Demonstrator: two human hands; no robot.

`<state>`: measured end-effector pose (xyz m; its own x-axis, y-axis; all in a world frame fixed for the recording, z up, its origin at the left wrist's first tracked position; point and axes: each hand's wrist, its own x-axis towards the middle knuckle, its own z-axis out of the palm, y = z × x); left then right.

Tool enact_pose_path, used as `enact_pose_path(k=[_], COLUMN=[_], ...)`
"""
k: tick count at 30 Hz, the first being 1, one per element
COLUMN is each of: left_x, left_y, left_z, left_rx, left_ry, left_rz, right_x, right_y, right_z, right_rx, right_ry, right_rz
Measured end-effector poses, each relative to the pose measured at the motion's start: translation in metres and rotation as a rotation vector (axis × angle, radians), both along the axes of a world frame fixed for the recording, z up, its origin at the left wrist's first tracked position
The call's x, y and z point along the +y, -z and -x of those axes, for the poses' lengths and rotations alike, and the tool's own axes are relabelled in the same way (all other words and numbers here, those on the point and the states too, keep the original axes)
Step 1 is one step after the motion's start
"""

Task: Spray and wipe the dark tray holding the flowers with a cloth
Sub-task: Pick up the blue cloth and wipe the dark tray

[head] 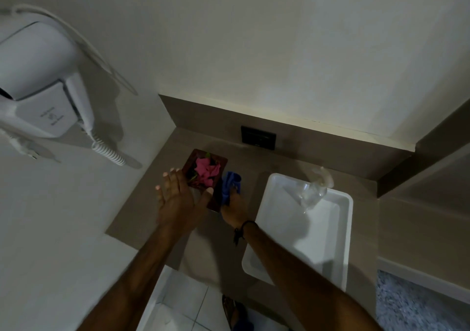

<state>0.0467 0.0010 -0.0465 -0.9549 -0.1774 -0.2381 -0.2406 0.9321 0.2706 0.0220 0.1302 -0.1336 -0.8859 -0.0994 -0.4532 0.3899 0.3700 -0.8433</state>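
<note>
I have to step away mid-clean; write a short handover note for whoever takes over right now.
Left hand: holds the dark tray tilted off the counter, thumb on its near edge.
Right hand: grips the blue cloth against the tray's right edge.
Pink flowers are on the tray.
Clear spray bottle lies in the white sink.
Done: cannot tell how much is wiped. Left: finish wiping, set tray down.

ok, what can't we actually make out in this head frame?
- Tray: near-left part hidden under the left hand; whether it is lifted or resting can't be told.
- Right hand: fingers buried in the blue cloth, so the contact with the tray edge is unclear.
- Spray bottle: clear and blurred over the white basin; its standing or lying can't be told.
- Dryer: label too small, cut by the left edge.
</note>
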Motion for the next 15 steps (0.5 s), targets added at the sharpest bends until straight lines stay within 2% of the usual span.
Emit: enact_pose_path(k=[3, 5, 7, 10, 12, 15], left_x=[0.001, 0.002, 0.003, 0.003, 0.002, -0.001], left_y=[-0.002, -0.002, -0.003, -0.002, -0.001, 0.001], left_z=[0.000, 0.000, 0.000, 0.000, 0.001, 0.002], left_rx=[-0.004, 0.002, 0.002, -0.001, -0.004, -0.010], left_ry=[-0.002, -0.005, -0.009, -0.007, -0.006, -0.011], left_rz=[0.004, 0.011, 0.016, 0.032, 0.026, 0.012], right_x=[0.001, 0.002, 0.004, 0.010, 0.011, 0.004], right_y=[-0.004, -0.011, -0.023, -0.036, -0.036, -0.025], right_z=[0.003, 0.005, 0.006, -0.001, -0.011, -0.021], right_rx=[-0.075, -0.123, -0.115, -0.043, 0.004, 0.071], right_ry=[0.045, 0.120, 0.235, 0.328, 0.292, 0.189], right_rz=[0.101, 0.294, 0.449, 0.572, 0.540, 0.342])
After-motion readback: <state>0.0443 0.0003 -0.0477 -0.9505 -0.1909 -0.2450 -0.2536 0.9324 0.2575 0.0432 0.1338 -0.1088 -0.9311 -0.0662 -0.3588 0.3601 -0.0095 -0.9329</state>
